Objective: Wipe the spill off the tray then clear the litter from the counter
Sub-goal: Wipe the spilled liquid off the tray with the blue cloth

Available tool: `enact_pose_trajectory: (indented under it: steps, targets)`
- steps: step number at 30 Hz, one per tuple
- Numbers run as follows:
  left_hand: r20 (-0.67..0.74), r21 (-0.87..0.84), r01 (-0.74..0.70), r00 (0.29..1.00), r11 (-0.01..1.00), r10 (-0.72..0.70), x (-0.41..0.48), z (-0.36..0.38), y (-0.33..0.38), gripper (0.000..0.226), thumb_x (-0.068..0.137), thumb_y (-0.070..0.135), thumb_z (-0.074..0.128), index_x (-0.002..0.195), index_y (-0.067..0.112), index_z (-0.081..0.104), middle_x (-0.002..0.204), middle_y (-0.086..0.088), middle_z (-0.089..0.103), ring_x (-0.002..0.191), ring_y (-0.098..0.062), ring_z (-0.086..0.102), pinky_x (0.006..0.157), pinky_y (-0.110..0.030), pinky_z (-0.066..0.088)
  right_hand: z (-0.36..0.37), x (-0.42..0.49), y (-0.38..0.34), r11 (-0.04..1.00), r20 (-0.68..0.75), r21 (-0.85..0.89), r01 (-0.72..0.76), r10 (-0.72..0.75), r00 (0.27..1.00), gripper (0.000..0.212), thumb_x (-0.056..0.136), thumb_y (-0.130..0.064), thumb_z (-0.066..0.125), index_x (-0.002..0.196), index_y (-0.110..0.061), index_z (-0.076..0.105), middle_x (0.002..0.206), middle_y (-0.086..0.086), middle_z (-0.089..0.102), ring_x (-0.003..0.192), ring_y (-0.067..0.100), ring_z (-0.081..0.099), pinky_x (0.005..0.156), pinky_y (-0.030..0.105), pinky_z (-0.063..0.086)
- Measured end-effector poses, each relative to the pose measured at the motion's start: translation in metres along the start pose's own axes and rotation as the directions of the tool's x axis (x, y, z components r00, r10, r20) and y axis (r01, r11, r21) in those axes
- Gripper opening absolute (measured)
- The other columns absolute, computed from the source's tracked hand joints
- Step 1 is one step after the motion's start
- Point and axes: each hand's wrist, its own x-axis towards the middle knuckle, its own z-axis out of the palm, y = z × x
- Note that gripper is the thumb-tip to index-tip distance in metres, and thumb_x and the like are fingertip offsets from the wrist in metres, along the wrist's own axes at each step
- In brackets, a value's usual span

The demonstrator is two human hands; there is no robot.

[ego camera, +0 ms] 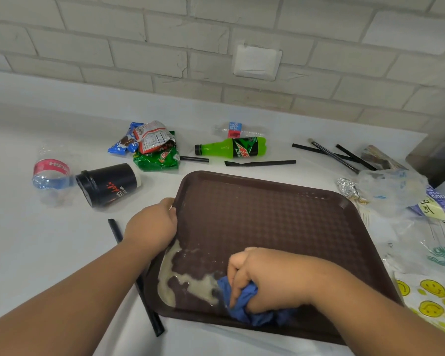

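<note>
Head view: the tray (280,217) is seen lying flat on the white counter (49,240), with a pale, milky spill (180,283) pooled along its near-left corner and left wall. A bunched blue cloth (244,301) is gripped in the right hand (262,281) and pressed to the tray floor at the spill's right edge, while the left rim is held by the curled fingers of the left hand (152,224). For a clean wipe, the liquid is probably best drawn inward from the rim, the tray kept level and steadied, and a dry fold of cloth turned down once one side is soaked; the textured floor may call for a second pass. Nothing but spill and cloth is held by the tray. Beyond it, a lidded black cup (111,183) lies on its side, contents unseen; a crushed clear bottle (50,173) beside it looks empty; a capped green bottle (231,148) lies farther back, its fill not clear. Wrappers (149,145) are left on the counter.
</note>
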Motion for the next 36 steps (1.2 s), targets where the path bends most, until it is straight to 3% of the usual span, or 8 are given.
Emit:
enact_pose_trajectory:
  steps: [11, 14, 17, 21, 24, 29, 33, 36]
  targets:
    - [0.006, -0.001, -0.023, 1.0, 1.0, 0.023, 0.0, 0.0, -0.002, 0.035, 0.099, 0.029, 0.031, 0.128, 0.024, 0.049, 0.107, -0.01, 0.067, 0.1, -0.032, 0.06, 0.076, -0.035, 0.044, -0.011, 0.006, 0.007, 0.994, -0.039, 0.053, -0.1, 0.103, 0.994, 0.028, 0.078, -0.019, 0.065, 0.103, -0.031, 0.072, 0.104, -0.016, 0.051, 0.098, 0.006, 0.055, 0.09, 0.032, 0.049]
    - [0.006, -0.002, -0.022, 1.0, 1.0, 0.022, 0.0, 0.0, -0.002, 0.035, 0.099, 0.029, 0.03, 0.128, 0.024, 0.049, 0.107, -0.01, 0.067, 0.099, -0.031, 0.06, 0.076, -0.035, 0.044, -0.004, 0.017, 0.0, 0.997, -0.148, 0.026, -0.066, 0.07, 0.986, 0.029, 0.082, -0.018, 0.063, 0.105, -0.032, 0.071, 0.105, -0.017, 0.049, 0.101, 0.006, 0.045, 0.09, 0.022, 0.043]
    - [0.013, -0.005, -0.021, 1.0, 1.0, 0.022, 0.0, -0.001, -0.002, 0.035, 0.099, 0.029, 0.03, 0.128, 0.024, 0.049, 0.106, -0.01, 0.068, 0.099, -0.031, 0.06, 0.076, -0.034, 0.044, -0.005, 0.019, -0.003, 1.0, -0.074, -0.006, -0.016, 0.015, 0.997, 0.029, 0.084, -0.021, 0.063, 0.109, -0.033, 0.07, 0.11, -0.02, 0.048, 0.102, 0.004, 0.041, 0.086, 0.012, 0.035]
    - [0.014, -0.007, -0.028, 1.0, 1.0, 0.028, 0.0, -0.001, -0.002, 0.034, 0.099, 0.029, 0.03, 0.126, 0.024, 0.05, 0.105, -0.01, 0.068, 0.098, -0.031, 0.06, 0.073, -0.034, 0.042, -0.015, 0.022, 0.005, 0.995, -0.105, 0.03, -0.092, 0.095, 0.99, 0.028, 0.081, -0.019, 0.062, 0.103, -0.032, 0.072, 0.107, -0.017, 0.05, 0.1, 0.004, 0.047, 0.092, 0.029, 0.046]
    - [0.013, -0.005, -0.022, 1.0, 1.0, 0.022, 0.0, -0.001, -0.002, 0.034, 0.099, 0.029, 0.03, 0.125, 0.024, 0.051, 0.105, -0.01, 0.068, 0.098, -0.031, 0.06, 0.072, -0.033, 0.04, -0.008, 0.032, -0.003, 0.999, -0.173, -0.008, -0.053, 0.051, 0.984, 0.028, 0.083, -0.019, 0.061, 0.106, -0.032, 0.071, 0.105, -0.019, 0.048, 0.099, 0.008, 0.041, 0.087, 0.023, 0.042]
    - [0.014, -0.012, -0.017, 1.0, 1.0, 0.017, -0.002, -0.002, -0.001, 0.034, 0.1, 0.03, 0.029, 0.125, 0.024, 0.05, 0.106, -0.009, 0.068, 0.099, -0.03, 0.06, 0.073, -0.033, 0.041, -0.014, 0.026, 0.0, 1.0, -0.052, 0.0, -0.016, 0.016, 0.998, 0.027, 0.083, -0.02, 0.064, 0.107, -0.031, 0.071, 0.107, -0.019, 0.049, 0.101, 0.003, 0.043, 0.093, 0.027, 0.044]
    - [0.015, -0.01, -0.01, 1.0, 1.0, 0.01, -0.001, -0.002, -0.001, 0.035, 0.1, 0.03, 0.028, 0.127, 0.025, 0.05, 0.106, -0.009, 0.068, 0.099, -0.03, 0.06, 0.074, -0.034, 0.042, -0.008, 0.038, -0.008, 0.999, -0.17, -0.033, -0.01, 0.004, 0.985, 0.028, 0.083, -0.02, 0.062, 0.108, -0.031, 0.07, 0.106, -0.019, 0.048, 0.099, 0.009, 0.041, 0.085, 0.021, 0.041]
    - [0.014, -0.014, -0.012, 1.0, 1.0, 0.012, -0.002, -0.002, -0.001, 0.035, 0.099, 0.03, 0.029, 0.127, 0.025, 0.05, 0.106, -0.009, 0.068, 0.1, -0.03, 0.06, 0.076, -0.034, 0.044, -0.002, 0.038, -0.015, 0.997, -0.094, -0.041, 0.059, -0.063, 0.994, 0.028, 0.084, -0.021, 0.063, 0.109, -0.031, 0.07, 0.109, -0.019, 0.048, 0.101, 0.01, 0.04, 0.088, 0.023, 0.042]
